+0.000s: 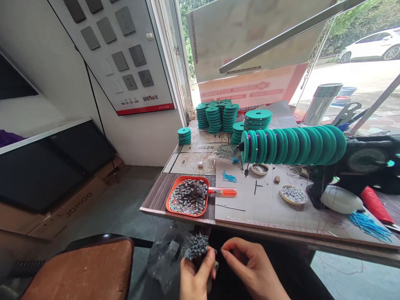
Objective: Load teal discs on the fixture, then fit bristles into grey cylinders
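My left hand [195, 277] is closed round a dark stem topped with a bristly grey cluster of small metal pieces [196, 246], held below the table's front edge. My right hand [246, 262] is beside it, thumb and forefinger pinched together near the cluster; whatever they pinch is too small to make out. On the table above, an orange tray [172, 193] holds several small grey cylinders and tiny pieces. A row of green discs [293, 145] is threaded on a horizontal spindle to the right.
Stacks of green discs [215, 116] stand at the table's far side. An orange pen-like tool [222, 191], two small dishes of beads [293, 194], blue strands [370, 225] and a dark machine [368, 160] lie on the table. A brown stool [81, 271] is at lower left.
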{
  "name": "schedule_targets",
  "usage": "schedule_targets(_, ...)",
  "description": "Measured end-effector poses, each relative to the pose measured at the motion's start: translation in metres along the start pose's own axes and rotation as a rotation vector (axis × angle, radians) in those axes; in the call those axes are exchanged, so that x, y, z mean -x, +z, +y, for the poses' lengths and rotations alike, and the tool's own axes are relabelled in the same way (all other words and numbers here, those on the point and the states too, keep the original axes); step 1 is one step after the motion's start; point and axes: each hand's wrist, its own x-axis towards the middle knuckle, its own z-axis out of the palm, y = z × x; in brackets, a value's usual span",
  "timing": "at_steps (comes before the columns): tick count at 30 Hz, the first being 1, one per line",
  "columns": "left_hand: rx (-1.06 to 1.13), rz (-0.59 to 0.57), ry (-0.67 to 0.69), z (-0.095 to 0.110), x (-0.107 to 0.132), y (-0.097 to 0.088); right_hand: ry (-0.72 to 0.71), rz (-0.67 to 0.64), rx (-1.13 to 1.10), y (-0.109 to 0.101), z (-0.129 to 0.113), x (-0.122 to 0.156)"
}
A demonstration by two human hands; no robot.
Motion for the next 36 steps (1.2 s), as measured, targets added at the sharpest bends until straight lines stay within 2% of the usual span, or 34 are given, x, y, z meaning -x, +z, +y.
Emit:
schedule_targets(10,-0.003,-0.021,-0.011,0.0012,0.0001,0.0003,0.006,-0.001,-0.005,0.0009,-0.0018,-0.0001)
schedule_targets(27,0.04,0.058,-0.07,-0.0008,-0.0008,0.001,-0.073,-0.03,0.026,-0.0002,-0.0048,0.0033)
schedule_targets(32,-0.019,0.04,0.039,-0.0034,-0.0049,-0.0032,-0.193,0.006,0.116,-0.0028,-0.0085,0.0041)
schedule_targets(34,-0.017,0.023,0.031,-0.0029,-0.0056,-0.0044,-0.288,0.046,0.198,-0.0034,-0.007,0.0046)
schedule_targets(36,-0.038,-0.014,-0.03,-0.0008,-0.0061,-0.0065,-0.444,0.137,0.291,-0.0032,-0.0037,0.0044)
